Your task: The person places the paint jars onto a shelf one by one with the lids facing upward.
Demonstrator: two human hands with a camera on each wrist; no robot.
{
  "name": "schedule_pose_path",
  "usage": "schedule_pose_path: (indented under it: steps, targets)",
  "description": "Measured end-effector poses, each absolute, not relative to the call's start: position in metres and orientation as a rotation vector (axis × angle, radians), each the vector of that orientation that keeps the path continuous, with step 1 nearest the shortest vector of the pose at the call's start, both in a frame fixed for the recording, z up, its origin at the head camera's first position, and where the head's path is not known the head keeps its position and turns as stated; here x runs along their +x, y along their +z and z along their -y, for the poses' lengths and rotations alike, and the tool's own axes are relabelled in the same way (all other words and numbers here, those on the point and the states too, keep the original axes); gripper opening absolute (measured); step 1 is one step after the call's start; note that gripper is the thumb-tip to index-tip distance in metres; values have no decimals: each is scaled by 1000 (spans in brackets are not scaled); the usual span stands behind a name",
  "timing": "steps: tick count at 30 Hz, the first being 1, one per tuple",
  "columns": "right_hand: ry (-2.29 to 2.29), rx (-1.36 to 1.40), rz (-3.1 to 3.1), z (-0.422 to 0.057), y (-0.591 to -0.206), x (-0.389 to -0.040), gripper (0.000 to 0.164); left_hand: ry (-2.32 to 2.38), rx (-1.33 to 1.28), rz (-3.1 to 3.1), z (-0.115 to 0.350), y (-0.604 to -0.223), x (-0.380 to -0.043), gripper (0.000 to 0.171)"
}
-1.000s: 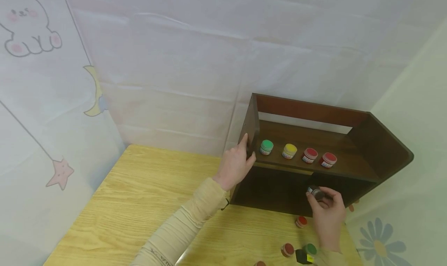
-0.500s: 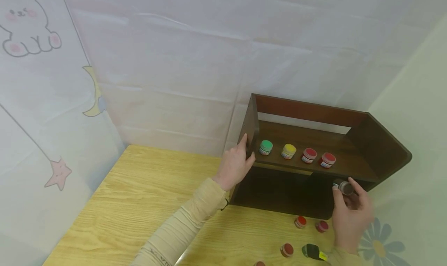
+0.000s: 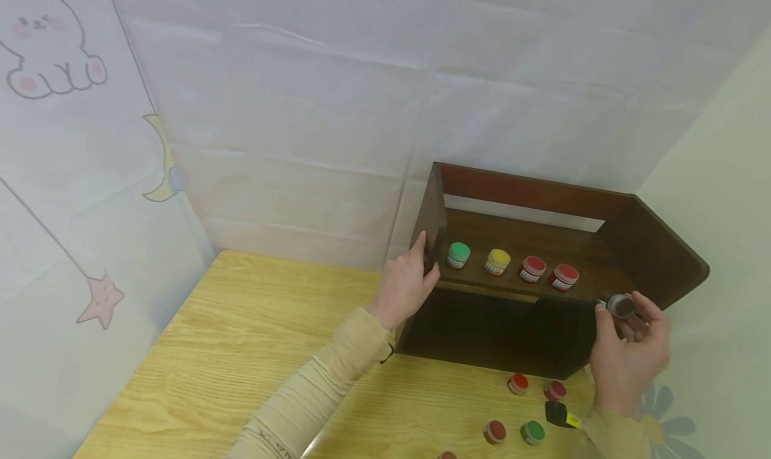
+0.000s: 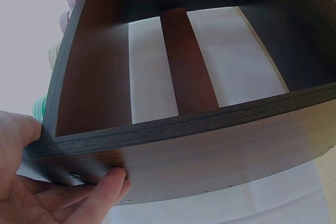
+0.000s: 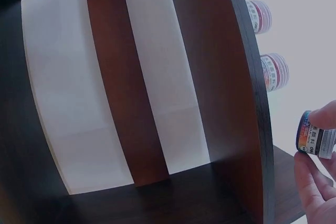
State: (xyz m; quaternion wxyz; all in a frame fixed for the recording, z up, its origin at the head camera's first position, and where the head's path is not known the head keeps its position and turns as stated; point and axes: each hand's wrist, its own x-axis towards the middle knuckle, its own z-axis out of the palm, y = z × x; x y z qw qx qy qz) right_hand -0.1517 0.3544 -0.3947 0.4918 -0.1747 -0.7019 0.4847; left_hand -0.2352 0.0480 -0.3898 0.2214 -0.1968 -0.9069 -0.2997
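Note:
A dark brown wooden shelf (image 3: 668, 248) stands on the table against the wall. My left hand (image 3: 400, 288) grips the front of its left side panel (image 4: 173, 161), fingers on the outer face and thumb at the front edge. Between thumb and fingers, my right hand (image 3: 632, 355) pinches a dark-lidded paint jar (image 5: 315, 139), held tilted near the right front edge of the upper board. Along that board stand a green jar (image 3: 458, 255), a yellow jar (image 3: 497, 262) and two red jars, the rightmost red jar (image 3: 564, 278) closest to the held one.
On the wooden table (image 3: 229, 332), in front of the shelf, stand a bright red jar (image 3: 517, 383), a purplish-red jar (image 3: 555, 391), a brownish-red jar (image 3: 495, 432) and a green-lidded jar (image 3: 533, 433). Another lid shows at the bottom edge. A printed wall cloth (image 3: 711, 298) rises at the right.
My right hand has carried the dark jar rightward and up, from before the lower compartment to the upper board's right end. My left hand keeps its place on the side panel.

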Motion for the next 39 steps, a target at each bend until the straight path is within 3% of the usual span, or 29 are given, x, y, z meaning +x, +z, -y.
schedule_pose_path:
  steps: [14,39]
  targets:
    - [1107,-377,1847,-379,-385,-173,46,-837,-540,2514,-48,-389,-235,63]
    - [840,-289,2116,-384,-394,-181,42,-869,-532,2555,-49,-389,-235,64]
